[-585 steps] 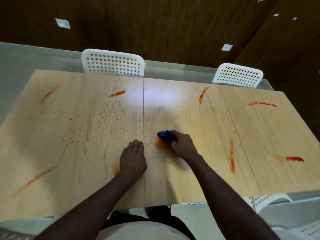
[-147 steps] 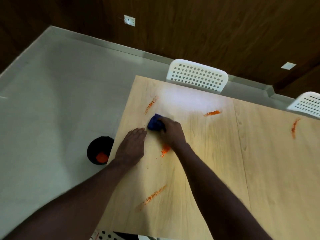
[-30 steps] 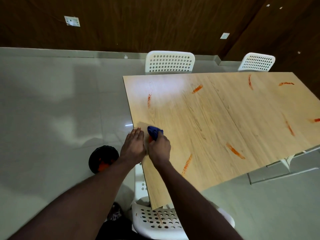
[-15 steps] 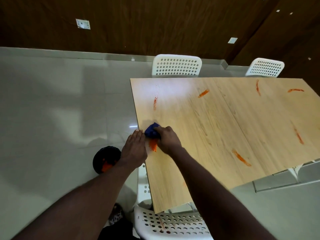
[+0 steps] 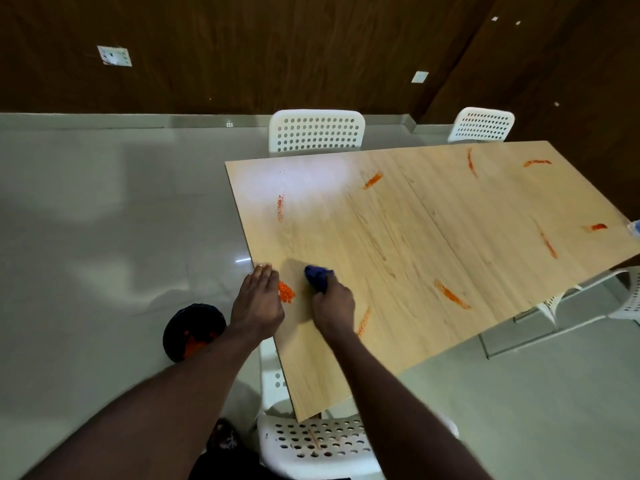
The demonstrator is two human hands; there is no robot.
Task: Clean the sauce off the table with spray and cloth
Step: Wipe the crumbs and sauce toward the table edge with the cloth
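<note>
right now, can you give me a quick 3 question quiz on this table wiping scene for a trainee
1. True or false: the right hand grips the blue cloth.
2. Pick one: the sauce blob nearest the left hand lies A) between the two hands, B) under the cloth, C) on a chair seat.
3. Short answer: what colour is the round tub on the floor beside the table?

Key: 1 true; 2 A; 3 black.
</note>
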